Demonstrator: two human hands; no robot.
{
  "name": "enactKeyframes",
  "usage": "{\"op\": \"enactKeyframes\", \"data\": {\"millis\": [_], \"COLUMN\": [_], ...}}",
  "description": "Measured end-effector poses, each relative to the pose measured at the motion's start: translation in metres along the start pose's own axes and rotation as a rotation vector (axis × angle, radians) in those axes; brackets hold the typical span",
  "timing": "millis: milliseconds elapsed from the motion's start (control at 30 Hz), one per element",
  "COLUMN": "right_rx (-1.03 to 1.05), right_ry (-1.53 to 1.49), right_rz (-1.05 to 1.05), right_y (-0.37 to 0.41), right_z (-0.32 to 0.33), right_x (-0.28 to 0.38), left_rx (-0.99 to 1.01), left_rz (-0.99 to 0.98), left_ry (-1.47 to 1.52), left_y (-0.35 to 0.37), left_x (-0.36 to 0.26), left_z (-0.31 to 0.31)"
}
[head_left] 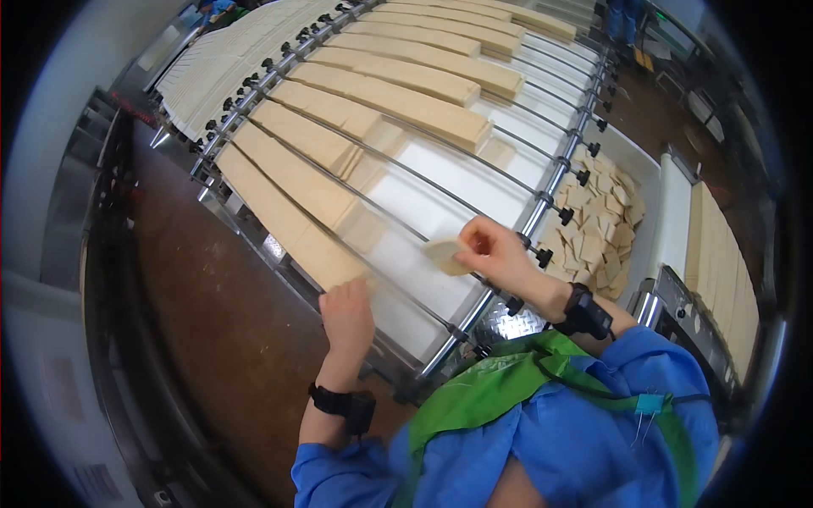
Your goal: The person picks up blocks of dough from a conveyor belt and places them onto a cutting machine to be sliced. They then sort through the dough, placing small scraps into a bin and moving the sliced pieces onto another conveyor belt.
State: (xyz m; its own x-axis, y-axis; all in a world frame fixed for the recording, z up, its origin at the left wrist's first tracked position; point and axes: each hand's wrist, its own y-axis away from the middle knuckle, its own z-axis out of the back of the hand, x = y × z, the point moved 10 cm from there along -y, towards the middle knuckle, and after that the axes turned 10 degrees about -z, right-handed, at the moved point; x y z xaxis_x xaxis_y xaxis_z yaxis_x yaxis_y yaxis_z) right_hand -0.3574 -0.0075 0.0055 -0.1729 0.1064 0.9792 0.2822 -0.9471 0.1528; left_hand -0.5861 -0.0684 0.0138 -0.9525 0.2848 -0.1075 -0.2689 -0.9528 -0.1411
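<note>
My right hand (500, 256) pinches a small pale beige sheet piece (446, 255) between thumb and fingers, above the near end of the white table (423, 313). My left hand (347, 315) is closed at the near end of the closest row of flat beige sheets (288, 216), its fingertips against the sheets' end. What lies under those fingertips is partly hidden. More beige stacks (406, 97) lie side by side in long rows, divided by thin metal rods (406, 169). The sheets look like soft dough.
A metal crossbar (566, 173) with black knobs runs along the table's near right edge. Beyond it a white bin (648, 161) holds many beige scraps (600, 224). A roller machine (676, 216) carrying beige sheet stands farther right. Another person's blue-clothed legs (622, 21) show at the back.
</note>
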Motion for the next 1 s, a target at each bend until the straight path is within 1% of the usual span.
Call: {"op": "enactKeyframes", "data": {"millis": [100,200,300,400,500,600,633,667,767,800,867,900,933,967,1000], "right_rx": [-0.096,-0.218,-0.306,-0.425,-0.485,-0.565,-0.6,-0.62,-0.757,-0.852,-0.993,-1.053,-1.027,-1.084,-1.038], "right_ry": [-0.147,-0.213,-0.347,-0.371,-0.361,-0.454,-0.473,-0.475,-0.414,-0.251,0.123,0.309,0.279,0.474,0.522], "right_rz": [-0.034,0.03,-0.019,-0.006,-0.007,-0.041,-0.052,-0.009,0.035,-0.072,-0.104,-0.176,-0.145,-0.082,-0.071], "right_y": [0.017,0.036,0.055,0.07,0.083,0.093,0.097,0.1,0.108,0.112,0.117,0.133,0.138,0.15,0.16], "right_z": [0.047,0.09,0.125,0.161,0.185,0.206,0.216,0.229,0.27,0.291,0.338,0.344,0.359,0.366,0.361], "right_x": [-0.015,-0.016,-0.03,-0.05,-0.059,-0.069,-0.072,-0.077,-0.079,-0.085,-0.112,-0.105,-0.127,-0.132,-0.121], "left_rx": [-0.073,-0.142,-0.202,-0.14,-0.021,-0.059,-0.044,-0.03,0.031,0.048,0.079,0.038,0.108,0.129,0.192], "left_rz": [0.056,0.116,0.125,0.195,0.197,0.265,0.272,0.276,0.279,0.256,0.215,0.144,0.196,0.201,0.401], "left_ry": [-0.139,-0.191,-0.239,-0.138,-0.187,-0.18,-0.194,-0.209,-0.313,-0.347,-0.469,-0.432,-0.496,-0.44,-0.472], "left_y": [0.001,0.003,0.002,0.0,-0.003,-0.008,-0.01,-0.012,-0.014,-0.017,-0.02,-0.021,-0.022,-0.019,-0.021], "left_x": [0.006,0.002,0.015,0.036,0.032,0.046,0.048,0.05,0.055,0.055,0.058,0.056,0.059,0.062,0.053], "left_z": [-0.007,0.008,0.001,-0.013,-0.026,-0.023,-0.025,-0.026,-0.029,-0.032,-0.034,-0.032,-0.034,-0.036,-0.024]}}
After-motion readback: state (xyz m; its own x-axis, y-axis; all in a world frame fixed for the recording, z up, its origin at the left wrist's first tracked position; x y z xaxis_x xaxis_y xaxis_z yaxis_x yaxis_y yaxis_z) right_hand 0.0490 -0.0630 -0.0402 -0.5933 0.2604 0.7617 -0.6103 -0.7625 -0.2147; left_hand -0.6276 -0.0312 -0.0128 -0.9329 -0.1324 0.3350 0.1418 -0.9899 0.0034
